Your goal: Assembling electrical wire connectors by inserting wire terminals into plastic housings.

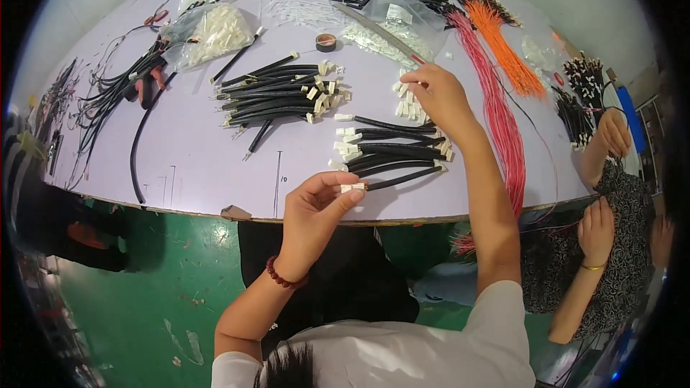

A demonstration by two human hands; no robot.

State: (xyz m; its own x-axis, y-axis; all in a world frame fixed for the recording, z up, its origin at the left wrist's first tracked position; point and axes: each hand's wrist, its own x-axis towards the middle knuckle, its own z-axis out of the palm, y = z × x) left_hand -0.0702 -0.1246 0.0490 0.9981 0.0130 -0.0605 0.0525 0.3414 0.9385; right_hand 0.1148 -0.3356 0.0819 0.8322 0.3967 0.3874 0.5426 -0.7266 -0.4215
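At the counter's [215,172] near edge the left hand [316,205] pinches a black cable's [402,178] white plug [352,187], the right hand [438,93] closing on far loose plugs [406,100]; best to grip squarely.

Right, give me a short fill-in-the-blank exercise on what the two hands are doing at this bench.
1. The left hand pinches a white connector on the end of a ____ cable.
2. The right hand reaches into a small heap of loose ____ connectors.
3. The left wrist wears a ____ bead bracelet.

Missing words: black; white; red
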